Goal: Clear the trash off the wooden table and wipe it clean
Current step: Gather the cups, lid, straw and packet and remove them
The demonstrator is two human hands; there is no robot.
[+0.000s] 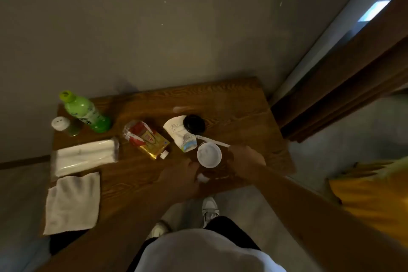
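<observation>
On the wooden table (231, 104) lie a tipped white paper cup (180, 134) with a black lid (194, 123) beside it, a white straw (213, 141), a round white lid (209, 154), a red and gold snack wrapper (146, 139) and a small white scrap (202, 178). My left hand (178, 175) hovers near the front edge, just left of the round lid, fingers apart by the scrap. My right hand (246, 158) is right of the round lid, touching the straw's end; its grip is blurred.
A green bottle (87, 112) and a small shaker (65, 126) stand at the table's back left. A white tissue pack (85, 158) and a white cloth (72, 202) lie on the left side. A yellow object (371, 192) is at the right. Walls close the back.
</observation>
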